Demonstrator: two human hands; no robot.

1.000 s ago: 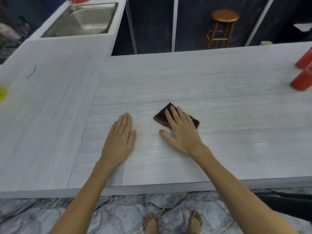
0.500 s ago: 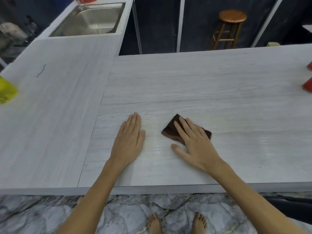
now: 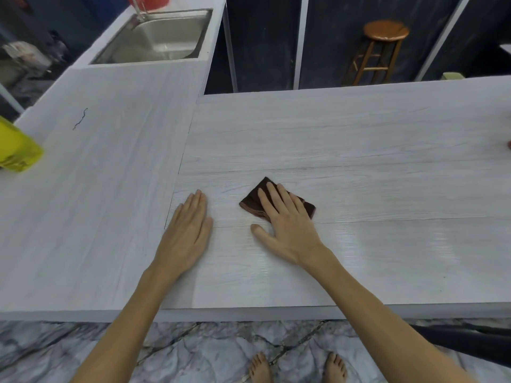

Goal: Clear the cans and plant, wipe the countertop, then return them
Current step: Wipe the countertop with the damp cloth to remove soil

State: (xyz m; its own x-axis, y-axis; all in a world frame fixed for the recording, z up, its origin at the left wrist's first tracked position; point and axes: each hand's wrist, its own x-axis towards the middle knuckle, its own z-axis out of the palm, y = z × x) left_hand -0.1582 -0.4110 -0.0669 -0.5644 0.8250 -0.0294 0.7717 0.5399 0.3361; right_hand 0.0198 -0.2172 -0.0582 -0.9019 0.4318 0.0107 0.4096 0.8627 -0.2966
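Both hands flat and open on worktop (image 3: 359, 128): right hand (image 3: 287, 228) presses fingers on folded dark cloth (image 3: 253, 201), palm down, no grip around it; left hand (image 3: 188, 230) rests bare just beside, apparently for support. Looks like wiping step, approx. mid-task. Worktop section around cloth is free of objects. Yellow object (image 3: 16, 150) at far left edge, blurred; red sliver (image 3: 509, 145) at right edge, prob. a can, cannot tell. Next: slide cloth w/ even pressure over remaining surface.
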